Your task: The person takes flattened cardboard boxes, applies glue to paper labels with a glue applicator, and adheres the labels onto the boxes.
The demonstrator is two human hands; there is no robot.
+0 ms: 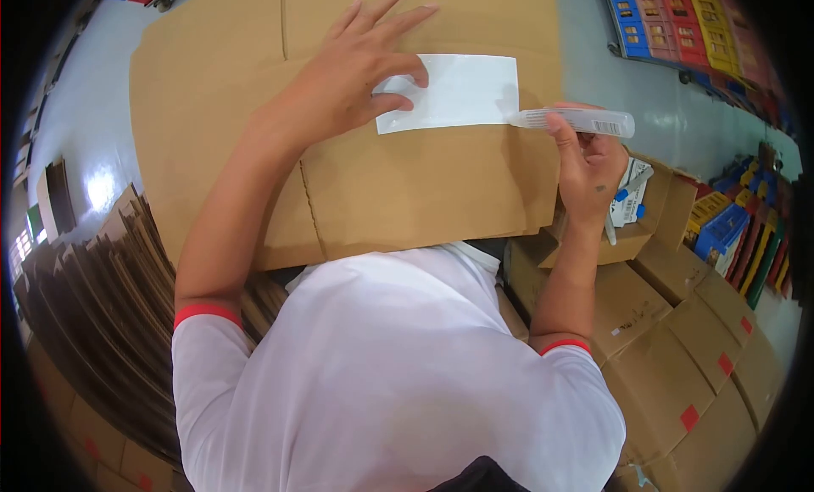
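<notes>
A white rectangular paper [471, 89] lies flat on a large sheet of brown cardboard [407, 187]. My left hand [365, 72] rests at the paper's left end, fingers spread, with the thumb and index finger on the paper. In my right hand [589, 161] is a clear plastic glue bottle [581, 120] with a barcode, held on its side. Its nozzle points left and meets the paper's lower right corner. Whether any glue comes out cannot be seen.
An open carton [632, 229] with blue-capped bottles stands below my right hand. Closed cartons [670, 356] with red labels are at lower right. Stacked cardboard sheets [102, 314] stand at left. Colored crates [670, 22] are at upper right.
</notes>
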